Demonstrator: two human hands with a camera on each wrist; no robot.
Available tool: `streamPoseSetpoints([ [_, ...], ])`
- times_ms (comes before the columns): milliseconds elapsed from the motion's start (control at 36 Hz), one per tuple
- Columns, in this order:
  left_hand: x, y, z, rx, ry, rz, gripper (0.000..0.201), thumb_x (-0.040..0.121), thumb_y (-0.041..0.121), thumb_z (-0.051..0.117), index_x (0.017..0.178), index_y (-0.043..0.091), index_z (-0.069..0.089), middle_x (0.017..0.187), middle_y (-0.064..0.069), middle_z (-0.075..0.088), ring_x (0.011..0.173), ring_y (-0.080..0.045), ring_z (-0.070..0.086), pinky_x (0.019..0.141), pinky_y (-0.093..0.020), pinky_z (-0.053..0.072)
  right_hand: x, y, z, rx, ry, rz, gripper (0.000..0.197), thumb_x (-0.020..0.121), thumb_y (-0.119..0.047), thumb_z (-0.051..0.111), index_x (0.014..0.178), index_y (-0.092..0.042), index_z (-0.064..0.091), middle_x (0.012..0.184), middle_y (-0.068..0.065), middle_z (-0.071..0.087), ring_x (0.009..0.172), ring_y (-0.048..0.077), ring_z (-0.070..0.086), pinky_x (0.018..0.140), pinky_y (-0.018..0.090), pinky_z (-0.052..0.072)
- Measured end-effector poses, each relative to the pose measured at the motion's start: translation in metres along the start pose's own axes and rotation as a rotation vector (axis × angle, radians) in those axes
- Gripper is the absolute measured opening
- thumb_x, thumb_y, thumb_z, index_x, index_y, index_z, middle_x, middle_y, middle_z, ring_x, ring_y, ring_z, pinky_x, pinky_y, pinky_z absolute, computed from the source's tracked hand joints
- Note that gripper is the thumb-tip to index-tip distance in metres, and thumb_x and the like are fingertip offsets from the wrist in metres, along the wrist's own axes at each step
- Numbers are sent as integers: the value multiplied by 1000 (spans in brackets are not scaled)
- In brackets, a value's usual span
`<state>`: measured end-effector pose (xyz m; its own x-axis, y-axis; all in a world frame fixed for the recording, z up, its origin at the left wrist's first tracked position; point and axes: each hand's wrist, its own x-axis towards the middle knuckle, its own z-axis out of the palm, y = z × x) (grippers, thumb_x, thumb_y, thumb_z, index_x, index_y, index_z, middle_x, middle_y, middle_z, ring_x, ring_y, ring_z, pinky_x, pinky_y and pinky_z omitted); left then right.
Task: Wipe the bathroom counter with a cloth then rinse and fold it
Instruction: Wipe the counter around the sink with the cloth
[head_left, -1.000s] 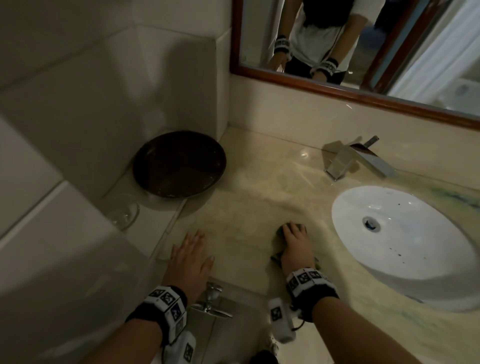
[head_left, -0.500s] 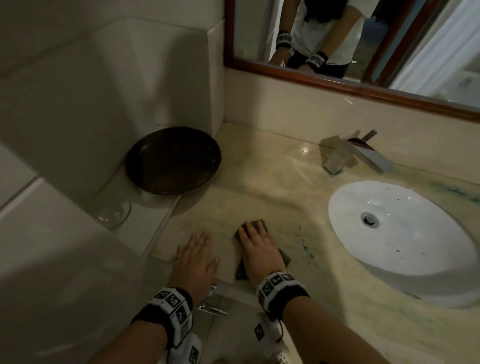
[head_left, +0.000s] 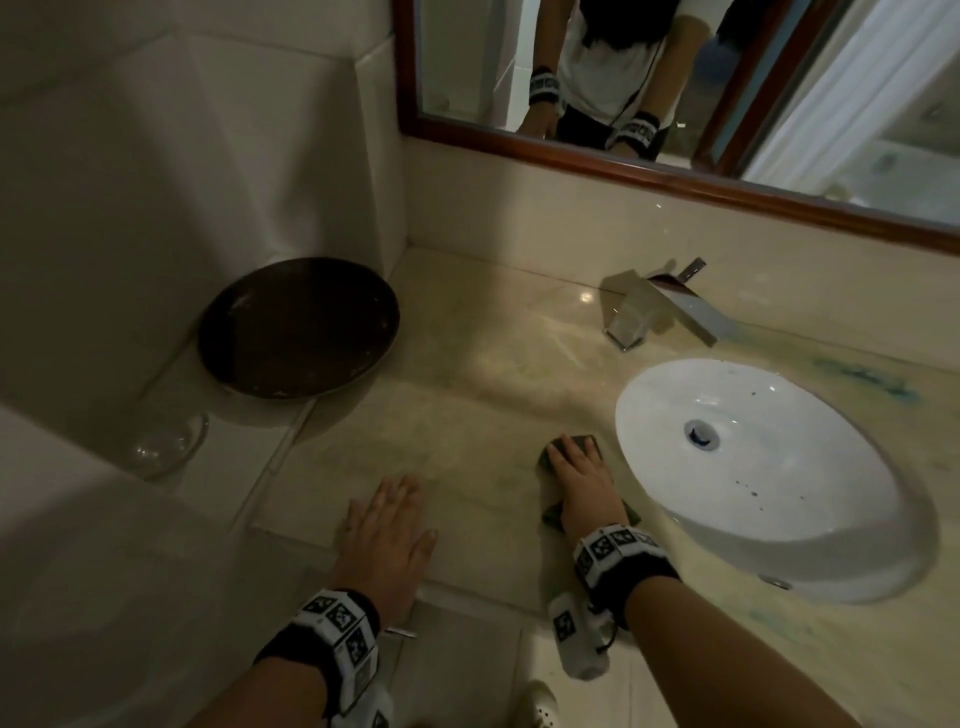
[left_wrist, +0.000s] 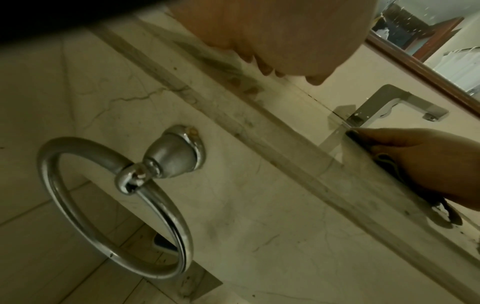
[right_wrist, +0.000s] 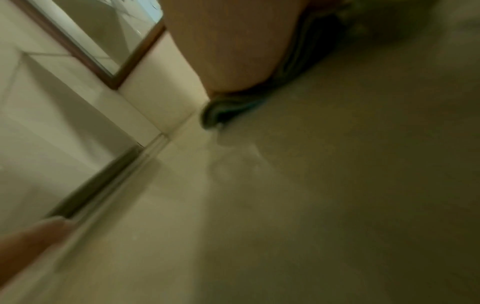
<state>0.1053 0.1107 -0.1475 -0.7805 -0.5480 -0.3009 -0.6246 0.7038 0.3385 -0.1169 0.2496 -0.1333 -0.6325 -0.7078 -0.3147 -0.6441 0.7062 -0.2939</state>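
A dark green cloth lies on the beige marble counter, just left of the white sink's rim. My right hand presses flat on the cloth with straight fingers and covers most of it. In the right wrist view the cloth bunches out from under the palm. My left hand rests flat on the counter's front edge, fingers spread, holding nothing. The left wrist view shows the right hand on top of the cloth.
The oval white sink lies to the right, with a chrome faucet behind it. A dark round pan and a glass bowl stand at the back left. Blue-green smears mark the counter behind the sink. A chrome towel ring hangs below the counter.
My right hand slid the cloth left, close to the left hand, then back right to the sink's rim. The left hand stayed in place.
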Motion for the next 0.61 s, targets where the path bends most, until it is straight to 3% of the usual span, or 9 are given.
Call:
streamPoseSetpoints([
  [111,5,3,-8,-2,26,-3,92,70,61,-14,152,23,4,160,7,-1,146,-11,-5,116,-40,-8,-1,-20,-10,102,-8,84,72,89,-1,48,151,-19,16,160,-1,0,147,25,-7,120,35,4],
  [167,8,5,-10,2,32,-12,94,70,63,-15,152,23,6,160,8,2,147,-11,-2,117,-41,-5,-1,-34,-5,99,-2,21,73,88,-3,51,151,-19,16,160,0,1,147,27,-7,119,37,4],
  [222,11,10,-11,52,18,-16,100,66,68,-21,152,24,6,160,8,3,147,-11,-2,117,-41,-4,-4,-48,9,37,-57,-125,79,87,-17,59,151,-19,14,160,1,0,146,30,-7,120,42,4],
  [278,16,17,-10,59,17,-7,100,67,68,-21,152,24,6,160,7,3,147,-13,-1,117,-44,-3,-6,-55,25,-72,-80,-209,70,94,-26,48,151,-23,9,160,-1,-4,146,31,-11,120,46,1],
  [361,24,27,-7,71,-4,19,93,68,60,-17,152,24,1,160,7,-2,147,-14,-4,116,-48,-1,-6,-51,33,-134,-34,-235,58,100,-36,28,151,-27,2,160,-4,-9,146,27,-14,119,43,-2],
  [444,31,40,-7,105,-40,55,93,66,58,-20,151,22,-7,159,8,-12,146,-14,-12,116,-48,-4,-2,-39,30,-188,-39,-291,58,100,-41,25,151,-27,1,160,-4,-8,146,27,-13,119,42,-2],
  [528,36,51,-4,176,-74,82,92,66,57,-21,150,22,-11,155,10,-20,146,-15,-14,115,-49,-6,3,-24,25,-200,-31,-253,59,99,-42,25,151,-27,1,160,-3,-8,146,26,-13,119,41,-1],
  [611,40,55,-3,161,-69,89,85,76,57,-7,152,22,7,159,8,1,147,-18,2,114,-54,6,3,-5,20,-221,-17,-210,60,98,-46,19,151,-26,1,160,-1,-7,146,26,-12,119,40,-2],
])
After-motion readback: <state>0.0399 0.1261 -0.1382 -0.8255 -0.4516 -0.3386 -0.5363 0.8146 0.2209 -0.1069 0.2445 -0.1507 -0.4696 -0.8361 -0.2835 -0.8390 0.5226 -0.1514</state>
